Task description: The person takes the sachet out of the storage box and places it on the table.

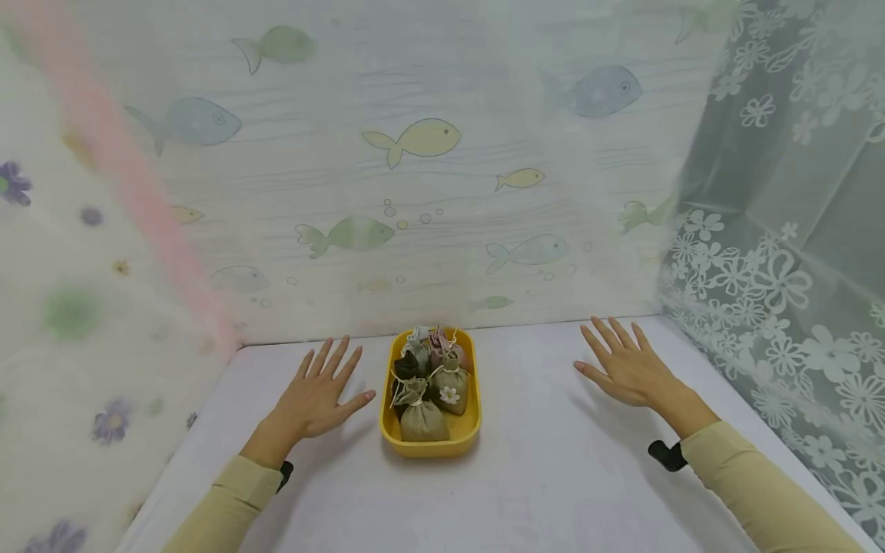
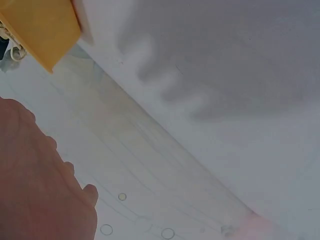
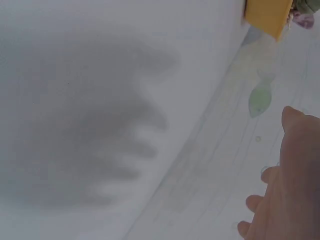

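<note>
A yellow tray [image 1: 470, 430] sits in the middle of the white table [image 1: 553, 476], filled with several small drawstring cloth pouches [image 1: 423, 418] in olive, pink, grey and dark colours; one olive pouch carries a white flower [image 1: 449, 395]. My left hand [image 1: 319, 395] lies flat with spread fingers just left of the tray, holding nothing. My right hand [image 1: 622, 365] hovers flat and spread farther to the tray's right. The left wrist view catches the tray's corner [image 2: 42, 30] and my palm [image 2: 40, 185]; the right wrist view shows the tray's corner [image 3: 267, 15] and my hand [image 3: 290, 185].
A fish-patterned curtain [image 1: 415, 192] hangs behind the table. A flowered curtain [image 1: 83, 322] closes the left side and a lace flower curtain [image 1: 781, 253] the right. Both forearms wear tan sleeves [image 1: 754, 484].
</note>
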Demonstrator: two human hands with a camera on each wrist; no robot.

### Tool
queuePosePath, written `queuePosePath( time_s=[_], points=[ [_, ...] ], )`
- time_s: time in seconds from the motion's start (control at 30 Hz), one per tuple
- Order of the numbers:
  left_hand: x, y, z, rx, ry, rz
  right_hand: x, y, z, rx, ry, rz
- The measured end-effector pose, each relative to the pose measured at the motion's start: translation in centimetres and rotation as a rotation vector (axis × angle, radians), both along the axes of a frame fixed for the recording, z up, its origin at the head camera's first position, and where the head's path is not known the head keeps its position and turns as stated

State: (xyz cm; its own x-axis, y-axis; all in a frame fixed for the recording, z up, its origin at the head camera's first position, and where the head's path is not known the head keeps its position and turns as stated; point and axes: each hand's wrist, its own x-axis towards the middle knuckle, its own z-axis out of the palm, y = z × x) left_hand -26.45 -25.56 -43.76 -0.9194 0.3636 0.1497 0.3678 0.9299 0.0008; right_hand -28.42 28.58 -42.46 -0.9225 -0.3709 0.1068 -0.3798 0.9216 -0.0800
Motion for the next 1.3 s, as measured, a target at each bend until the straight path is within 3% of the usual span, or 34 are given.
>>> queuePosePath(
  time_s=[0.23,0.8,1.1,1.3],
  points=[
    [0.8,0.5,0.5,0.034,-0.039,-0.008,0.5,-0.8,0.2,-0.031,-0.008,0.028],
    [1.8,1.3,0.3,0.101,-0.037,-0.065,1.4,-2.8,0.3,-0.05,0.048,0.091],
    [2.7,2.1,0.1,0.125,-0.079,-0.103,2.2,-3.9,0.1,-0.108,0.045,0.149],
    [2.8,2.5,0.3,0.126,-0.065,-0.121,2.4,-4.3,0.0,-0.14,0.055,0.172]
  ],
)
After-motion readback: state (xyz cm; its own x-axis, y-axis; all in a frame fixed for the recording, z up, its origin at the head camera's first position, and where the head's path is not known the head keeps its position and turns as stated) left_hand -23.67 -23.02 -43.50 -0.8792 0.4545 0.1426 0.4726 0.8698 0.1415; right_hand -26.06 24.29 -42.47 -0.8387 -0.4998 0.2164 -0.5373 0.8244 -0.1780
